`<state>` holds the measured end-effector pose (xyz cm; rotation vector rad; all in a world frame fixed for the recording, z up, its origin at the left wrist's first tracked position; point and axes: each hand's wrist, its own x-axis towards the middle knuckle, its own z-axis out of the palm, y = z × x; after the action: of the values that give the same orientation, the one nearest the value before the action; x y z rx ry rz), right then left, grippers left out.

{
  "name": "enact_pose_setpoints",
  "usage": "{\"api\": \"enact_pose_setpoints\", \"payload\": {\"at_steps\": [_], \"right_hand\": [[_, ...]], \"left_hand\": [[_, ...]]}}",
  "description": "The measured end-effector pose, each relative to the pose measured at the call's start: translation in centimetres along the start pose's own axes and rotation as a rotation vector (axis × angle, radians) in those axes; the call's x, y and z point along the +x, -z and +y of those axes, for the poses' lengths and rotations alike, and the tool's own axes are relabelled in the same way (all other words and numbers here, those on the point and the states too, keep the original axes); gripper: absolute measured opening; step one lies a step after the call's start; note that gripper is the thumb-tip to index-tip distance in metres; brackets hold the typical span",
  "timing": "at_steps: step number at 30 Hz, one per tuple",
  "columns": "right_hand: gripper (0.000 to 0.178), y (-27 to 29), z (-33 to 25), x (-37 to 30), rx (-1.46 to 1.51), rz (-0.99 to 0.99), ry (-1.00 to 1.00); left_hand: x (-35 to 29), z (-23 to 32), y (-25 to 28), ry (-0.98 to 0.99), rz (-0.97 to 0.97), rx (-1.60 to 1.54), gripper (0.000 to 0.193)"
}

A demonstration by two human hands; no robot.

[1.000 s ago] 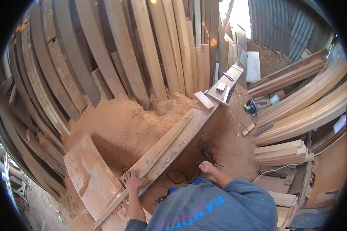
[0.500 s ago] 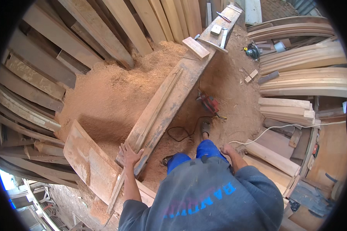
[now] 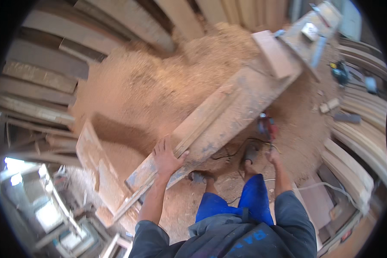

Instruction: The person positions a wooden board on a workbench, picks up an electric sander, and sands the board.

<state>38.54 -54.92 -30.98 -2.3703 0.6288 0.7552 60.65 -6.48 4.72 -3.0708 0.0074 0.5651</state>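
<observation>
My left hand (image 3: 167,157) lies with spread fingers over a long thin wooden strip (image 3: 207,115) on a broad plank bench (image 3: 233,130). The strip runs along the bench and sticks out past its near end. My right hand (image 3: 271,155) hangs low to the right of the bench, just short of a red power tool (image 3: 268,127) on the ground. Motion blurs its fingers, and I see nothing plainly held. A dark cord (image 3: 246,141) trails from the tool beside my feet.
A wood block (image 3: 273,53) rests across the bench's far part, with a white square object (image 3: 309,31) beyond it. Sawdust (image 3: 159,81) heaps up left of the bench. A green power tool (image 3: 339,72) and stacked curved boards (image 3: 352,167) line the right. A wide board (image 3: 99,159) leans at the left.
My right hand has reached forward from beside my hip towards the red tool. My left hand stays on the strip, a little farther up it. The view has shifted and my body leans less over the legs.
</observation>
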Motion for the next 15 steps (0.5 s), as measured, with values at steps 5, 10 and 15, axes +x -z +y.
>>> {"api": "enact_pose_setpoints", "payload": {"at_steps": [5,10,15], "right_hand": [[0.054,-1.0,5.1,10.2,0.192,-0.039,-0.087],[0.051,-3.6,5.2,15.9,0.318,-0.038,-0.241],[0.047,-5.8,6.8,18.1,0.339,-0.047,-0.303]], "left_hand": [[1.3,0.7,-0.9,-0.221,0.176,-0.058,0.101],[1.6,1.7,0.3,-0.131,0.086,-0.055,0.105],[1.4,0.6,-0.6,-0.109,-0.005,-0.072,0.117]]}}
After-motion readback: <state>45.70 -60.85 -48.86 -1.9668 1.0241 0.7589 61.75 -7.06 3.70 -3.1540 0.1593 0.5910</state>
